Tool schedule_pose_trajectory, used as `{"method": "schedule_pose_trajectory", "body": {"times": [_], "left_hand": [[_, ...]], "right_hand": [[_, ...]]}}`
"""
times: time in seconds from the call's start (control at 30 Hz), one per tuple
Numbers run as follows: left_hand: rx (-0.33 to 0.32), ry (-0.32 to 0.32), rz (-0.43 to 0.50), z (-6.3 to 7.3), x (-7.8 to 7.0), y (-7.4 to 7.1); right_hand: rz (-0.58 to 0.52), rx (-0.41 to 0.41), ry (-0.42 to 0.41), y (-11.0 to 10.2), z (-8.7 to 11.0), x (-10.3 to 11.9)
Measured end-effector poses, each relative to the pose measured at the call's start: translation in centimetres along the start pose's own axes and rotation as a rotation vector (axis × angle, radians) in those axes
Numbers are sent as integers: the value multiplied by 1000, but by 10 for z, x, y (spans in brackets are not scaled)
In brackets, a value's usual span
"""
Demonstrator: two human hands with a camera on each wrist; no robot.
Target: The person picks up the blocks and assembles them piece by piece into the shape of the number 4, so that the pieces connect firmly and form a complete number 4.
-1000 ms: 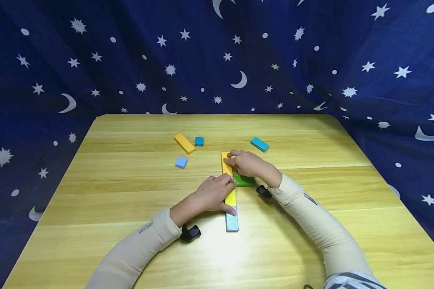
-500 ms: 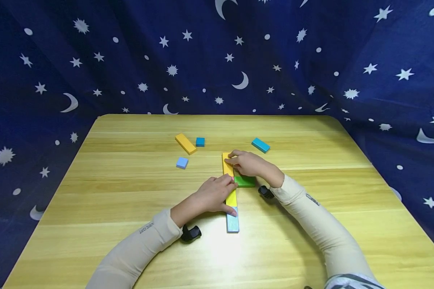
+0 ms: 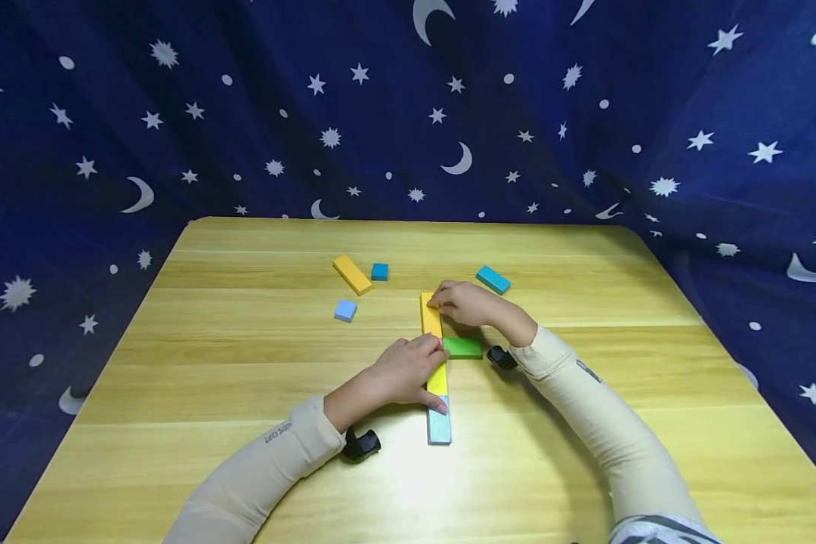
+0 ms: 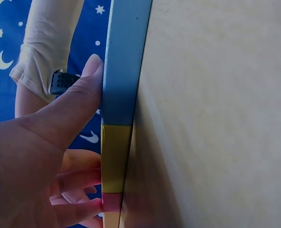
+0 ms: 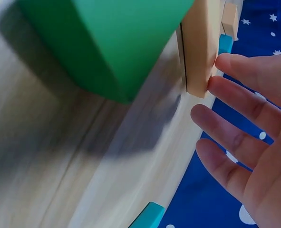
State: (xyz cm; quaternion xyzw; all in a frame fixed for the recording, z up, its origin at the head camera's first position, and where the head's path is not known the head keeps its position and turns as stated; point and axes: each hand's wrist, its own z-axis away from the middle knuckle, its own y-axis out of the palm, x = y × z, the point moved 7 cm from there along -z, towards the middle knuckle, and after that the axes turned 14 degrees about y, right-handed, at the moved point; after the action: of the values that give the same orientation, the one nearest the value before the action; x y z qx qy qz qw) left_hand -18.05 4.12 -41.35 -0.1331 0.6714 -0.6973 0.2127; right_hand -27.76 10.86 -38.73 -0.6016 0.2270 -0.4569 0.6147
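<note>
Right hand [image 3: 474, 304] slightly farther from green block [image 3: 464, 348]; left sleeve [image 3: 260, 470] lettered "Lets".

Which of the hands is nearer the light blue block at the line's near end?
Left: the left hand has its thumb on the light blue block; the right hand is farther off, at the far-end orange block.

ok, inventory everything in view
Row blocks: 4, orange, pink, yellow, light blue, far to near
Side block: 1, green, right of row
Loose bar: 1, orange, far side, left
Small square: 1, blue, beside loose bar
Pale square: 1, periwinkle, left of row
Short bar: 1, teal, far side, right
Table: 1, wood, underneath
Curtain: 1, navy, behind
Wrist cameras: 2, black, wrists
Patterned cloth: 1, grey-white, bottom right
Sleeves: 2, beige, forearms
Hands: 2, left, right, at row
</note>
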Motion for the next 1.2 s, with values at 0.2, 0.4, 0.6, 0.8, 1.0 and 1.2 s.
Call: {"method": "schedule_pose_trajectory", "body": {"times": [0.2,0.4,0.6,0.8,1.0,1.2], "left_hand": [[-6,4,0,0,1,1],[1,2,2,1,1,2],[5,-1,1,2,2,1],[3,5,-9,2,2,1],[4,5,-19,2,2,2],[-5,9,-33,3,2,2]], "right_hand": [[-11,-17,-6,-1,-4,0],[-6,-6,10,-1,-5,0],[-5,1,18,-2,-6,-1],[-27,-24,24,-4,-7,-6],[-49,-27,51,-5,-7,-11],[-60,-28,59,-5,-9,-13]]}}
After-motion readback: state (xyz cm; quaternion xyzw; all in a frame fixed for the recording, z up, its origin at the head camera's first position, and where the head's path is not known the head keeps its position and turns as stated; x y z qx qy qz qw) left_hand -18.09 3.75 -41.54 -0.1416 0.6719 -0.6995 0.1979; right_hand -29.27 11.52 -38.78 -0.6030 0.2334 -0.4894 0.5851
